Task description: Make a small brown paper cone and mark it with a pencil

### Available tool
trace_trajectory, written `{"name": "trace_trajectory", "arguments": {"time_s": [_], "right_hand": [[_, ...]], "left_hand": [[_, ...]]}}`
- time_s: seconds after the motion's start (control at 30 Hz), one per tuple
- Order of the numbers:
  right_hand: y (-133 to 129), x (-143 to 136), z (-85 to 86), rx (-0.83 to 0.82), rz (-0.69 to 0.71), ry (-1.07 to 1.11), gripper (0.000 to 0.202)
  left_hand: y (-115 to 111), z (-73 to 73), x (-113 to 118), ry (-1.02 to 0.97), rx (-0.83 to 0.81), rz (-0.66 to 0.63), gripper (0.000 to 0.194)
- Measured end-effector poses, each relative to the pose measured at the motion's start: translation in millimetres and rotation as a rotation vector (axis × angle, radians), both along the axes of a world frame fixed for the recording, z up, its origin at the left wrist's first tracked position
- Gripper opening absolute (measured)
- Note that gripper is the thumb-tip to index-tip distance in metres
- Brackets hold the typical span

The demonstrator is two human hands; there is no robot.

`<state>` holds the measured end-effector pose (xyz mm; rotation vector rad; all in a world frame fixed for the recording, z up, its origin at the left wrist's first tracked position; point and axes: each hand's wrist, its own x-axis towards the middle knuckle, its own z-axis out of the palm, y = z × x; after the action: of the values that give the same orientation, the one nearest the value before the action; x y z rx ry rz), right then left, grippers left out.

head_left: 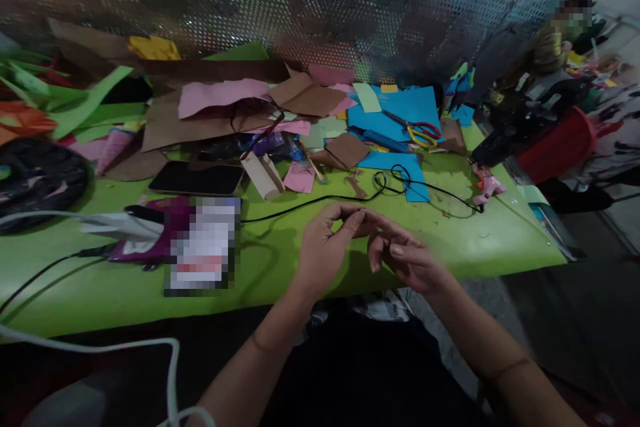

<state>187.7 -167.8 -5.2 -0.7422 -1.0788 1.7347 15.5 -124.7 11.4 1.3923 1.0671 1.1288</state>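
Over the front of the green table (450, 240), my left hand (323, 250) is closed in a pinch, thumb against fingers. Its tips meet the stretched forefinger of my right hand (410, 260). Anything small between those fingertips is hidden. The other fingers of my right hand are loosely bent and apart, with nothing seen in them. Behind both hands a black cable (320, 199) runs to a pink glue gun (486, 185) with a small red light, near the right edge. A pixelated phone-like slab (205, 247) lies left of my hands.
A purple power strip (135, 250) with plugs and cords sits at left, by a dark phone (197, 177). Paper scraps (225, 97), red-and-yellow-handled scissors (425, 133) and a pencil (313, 163) crowd the back, below a perforated metal panel (320, 13). A red bucket (557, 147) stands at right.
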Motion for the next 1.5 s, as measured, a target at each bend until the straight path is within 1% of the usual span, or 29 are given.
{"name": "trace_trajectory", "arguments": {"time_s": [0.07, 0.17, 0.3, 0.43, 0.6, 0.67, 0.83, 1.03, 1.17, 1.23, 1.33, 1.43, 1.5], "right_hand": [[-2, -4, -1.4, -0.079, 0.021, 0.089, 0.066], [-4, -8, -3.2, -0.148, 0.033, 0.201, 0.069], [-3, -10, -2.8, -0.244, 0.025, 0.287, 0.074], [-3, -12, -2.2, -0.301, 0.0, 0.31, 0.076], [-2, -13, -6.6, -0.26, -0.033, 0.23, 0.071], [0, -12, -8.5, -0.195, -0.047, 0.141, 0.068], [2, -5, -9.0, 0.064, -0.081, -0.151, 0.058], [1, 8, -3.4, 0.425, -0.098, -0.524, 0.047], [4, 13, 0.4, 0.709, -0.12, -0.791, 0.059], [6, 15, 1.8, 0.86, -0.145, -0.978, 0.066], [10, 18, 3.5, 1.04, -0.184, -1.244, 0.069], [12, 22, 5.7, 1.147, -0.19, -1.38, 0.068], [12, 24, 7.7, 1.159, -0.173, -1.4, 0.068]], "left_hand": [[1, -2.9, 0, 0.006, 0.027, 0.038, 0.015], [1, -5.5, 1, -0.014, 0.043, 0.06, 0.016], [1, -5.5, 3, -0.097, -0.011, 0.034, 0.017], [0, -4.2, 4, -0.143, -0.038, 0.008, 0.016], [-1, -4.4, 4, -0.177, -0.035, 0.027, 0.016], [-1, -3.6, 3, -0.164, -0.028, 0.03, 0.015], [-1, 0.7, -5, -0.116, -0.008, 0.01, 0.011], [-1, 2.7, -15, -0.003, 0.124, 0.035, 0.006], [-2, 2.9, -18, 0.072, 0.25, 0.063, 0.005], [-3, 2.6, -19, 0.098, 0.305, 0.067, 0.006], [-3, 2.1, -20, 0.13, 0.361, 0.076, 0.006], [-3, 3.7, -21, 0.131, 0.351, 0.057, 0.008], [-2, 5.8, -22, 0.117, 0.325, 0.028, 0.009]]}}
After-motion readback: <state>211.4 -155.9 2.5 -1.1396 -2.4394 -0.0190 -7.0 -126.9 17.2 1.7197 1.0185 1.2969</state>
